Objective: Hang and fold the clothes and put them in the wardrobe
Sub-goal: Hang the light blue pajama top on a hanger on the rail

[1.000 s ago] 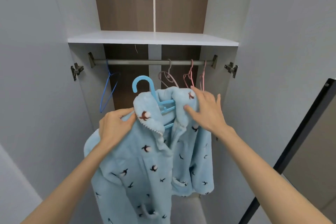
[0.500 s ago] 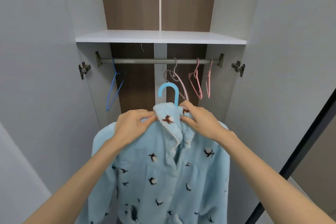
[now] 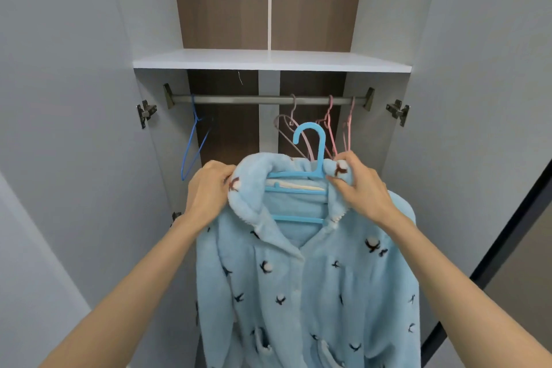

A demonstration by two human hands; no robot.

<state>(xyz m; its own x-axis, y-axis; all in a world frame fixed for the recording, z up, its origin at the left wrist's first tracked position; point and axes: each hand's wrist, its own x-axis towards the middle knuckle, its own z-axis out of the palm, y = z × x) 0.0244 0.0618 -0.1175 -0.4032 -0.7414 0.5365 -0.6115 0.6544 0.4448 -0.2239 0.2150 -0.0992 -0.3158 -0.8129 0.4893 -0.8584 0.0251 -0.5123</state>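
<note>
A fluffy light blue pyjama top with small bird prints hangs on a light blue plastic hanger in front of the open wardrobe. My left hand grips the left side of its collar. My right hand pinches the right collar tip next to the hanger's neck. The collar is spread open, showing the hanger's bars. The hanger's hook stands free below the grey rail, not on it.
On the rail hang a thin blue hanger at the left and three pinkish empty hangers at the right. A white shelf sits above the rail. Open wardrobe doors flank both sides; a dark-framed panel stands at the right.
The top has been turned to face me and its collar pulled apart, exposing the hanger's bars. Both hands have moved outward along the collar; the hook has shifted right.
</note>
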